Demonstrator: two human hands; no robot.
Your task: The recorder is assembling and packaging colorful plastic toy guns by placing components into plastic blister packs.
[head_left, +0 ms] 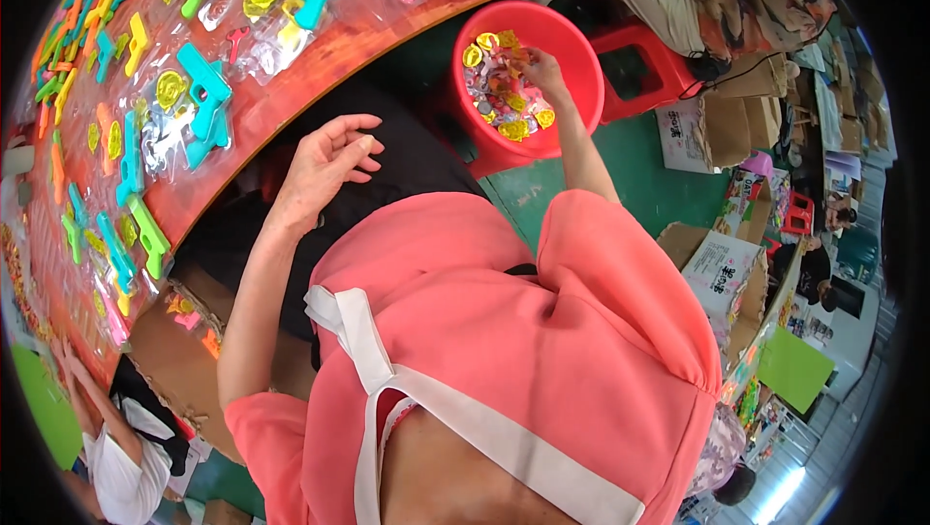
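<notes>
My right hand [542, 73] reaches into a red plastic basin [579, 52]; its fingers are curled down at the small pieces there, and what they pinch is too small to make out. Inside the basin lie yellow plastic pieces [513, 129] among many clear and reddish bits. My left hand [334, 159] hovers above my dark-clothed lap, fingers loosely bent and apart, with nothing in it. Nearest to it on the table edge are teal toy guns [206, 99] on clear plastic blister sheets, beside a round yellow piece [170, 89].
The reddish table [281, 104] curves along the left, covered with several colourful toy guns. A red stool [639, 55] stands right of the basin, near cardboard boxes [741, 108]. Another person's arms [92, 394] reach the table at lower left; a person in patterned clothing [765, 2] sits at upper right.
</notes>
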